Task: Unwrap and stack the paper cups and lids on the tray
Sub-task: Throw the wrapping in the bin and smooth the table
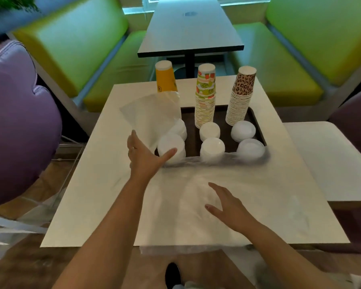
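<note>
From the head camera I look down on a white table (pixel 87 184) with a dark tray (pixel 191 140) set toward its far side. Three upside-down cup stacks stand along the tray's far edge: a yellow stack (pixel 166 79) at the far-left corner, partly behind plastic, a fruit-print stack (pixel 205 97) at the far middle, and a leopard-print stack (pixel 241 94) at the far right. Nearer than the cups, white lid stacks (pixel 212 150) sit in pairs across the tray, and a clear-wrapped lid stack (pixel 250 150) stands at the near-right corner.

My left hand (pixel 143 156) is at the tray's near-left corner, fingers spread wide and thumb out toward the nearest lid stack (pixel 171 147). It touches the lower edge of a clear plastic wrapper (pixel 152 116) that rises over the tray's left side; I cannot tell whether it grips it. My right hand (pixel 230 207) hovers open, fingers loosely splayed, holding nothing, above a crumpled plastic sheet (pixel 217 184) covering the table nearer than the tray.
</note>
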